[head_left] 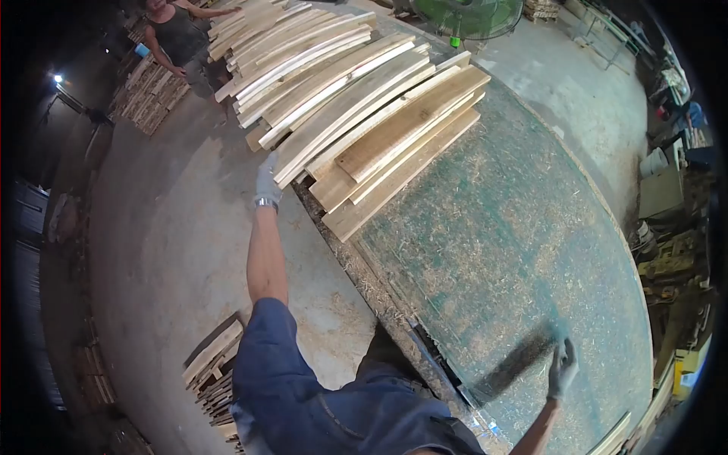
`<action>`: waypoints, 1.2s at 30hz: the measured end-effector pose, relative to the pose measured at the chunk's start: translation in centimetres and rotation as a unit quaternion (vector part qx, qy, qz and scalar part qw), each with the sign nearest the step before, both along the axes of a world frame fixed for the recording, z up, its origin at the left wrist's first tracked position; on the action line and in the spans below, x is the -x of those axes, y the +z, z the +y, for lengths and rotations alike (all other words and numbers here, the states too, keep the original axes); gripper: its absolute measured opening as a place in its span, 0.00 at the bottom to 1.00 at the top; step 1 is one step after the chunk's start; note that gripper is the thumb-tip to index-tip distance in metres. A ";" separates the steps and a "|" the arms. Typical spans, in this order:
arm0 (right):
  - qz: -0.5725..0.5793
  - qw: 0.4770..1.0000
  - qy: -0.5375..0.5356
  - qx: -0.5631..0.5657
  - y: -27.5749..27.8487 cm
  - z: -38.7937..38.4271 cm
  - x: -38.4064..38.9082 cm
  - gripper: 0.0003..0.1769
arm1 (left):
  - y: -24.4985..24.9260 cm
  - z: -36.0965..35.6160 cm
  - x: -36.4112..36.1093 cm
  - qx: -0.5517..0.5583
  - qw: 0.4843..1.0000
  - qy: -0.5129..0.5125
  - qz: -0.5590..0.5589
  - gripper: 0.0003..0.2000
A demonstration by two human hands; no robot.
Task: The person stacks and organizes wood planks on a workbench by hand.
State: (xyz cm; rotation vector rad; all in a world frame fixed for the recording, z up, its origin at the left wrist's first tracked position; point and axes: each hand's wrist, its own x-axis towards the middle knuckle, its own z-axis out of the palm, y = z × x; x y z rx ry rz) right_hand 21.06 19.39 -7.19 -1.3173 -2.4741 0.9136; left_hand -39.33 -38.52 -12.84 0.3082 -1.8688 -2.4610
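My left hand (267, 182), in a pale work glove with a metal-banded watch at the wrist, reaches forward to the near end of a long wooden board (334, 114). Its fingers are against the board's end, partly hidden by it. That board lies in a row of stacked light-coloured boards, with a browner plank (413, 125) on top at the near side. My right hand (563, 369), also gloved, hovers over the green tabletop (500, 250) at lower right. Its fingers are stretched out and hold nothing. Wood shavings are scattered across that surface.
Beyond the boards at upper left stands another person (182, 38), one arm reaching to the pile. A green fan (466, 15) is behind the table. Stacked wood (216, 364) sits on the floor at lower left. Machinery and clutter (675, 258) line the right.
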 end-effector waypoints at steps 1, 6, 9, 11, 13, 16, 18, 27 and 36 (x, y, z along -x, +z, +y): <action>0.018 1.000 -0.003 0.019 0.3 -0.8 2.7 0.23 | -0.4 0.8 -1.0 -0.019 1.000 -0.010 -0.003 0.25; 0.184 0.967 0.107 0.140 -1.4 -7.3 23.1 0.29 | 3.4 6.3 -13.0 0.047 0.989 -0.088 -0.107 0.23; 0.240 0.964 0.090 0.074 -4.0 -10.4 33.7 0.37 | 4.9 6.6 -15.6 0.251 0.950 -0.164 -0.088 0.20; 0.295 0.947 0.056 0.116 -5.0 -10.7 38.3 0.36 | 7.5 7.8 -14.0 0.340 0.928 -0.148 0.029 0.20; 0.254 0.948 0.069 0.181 -1.1 -12.5 40.9 0.37 | 10.1 10.6 -10.1 0.360 0.919 -0.118 0.108 0.20; 0.211 0.959 0.086 0.168 -1.4 -12.8 41.7 0.39 | 10.1 17.8 -3.5 0.233 0.938 -0.236 0.099 0.23; 0.235 0.955 0.090 0.160 -3.5 -11.9 42.9 0.43 | 6.6 21.5 2.0 0.498 0.788 -0.360 0.019 0.34; 0.092 0.977 0.162 0.099 -2.7 -12.3 39.0 0.57 | 3.9 27.5 -4.7 0.424 0.860 -0.273 0.075 0.49; 0.219 0.950 0.115 0.189 -3.1 -10.3 19.8 0.59 | 8.6 30.7 -22.0 0.425 0.816 -0.390 0.038 0.50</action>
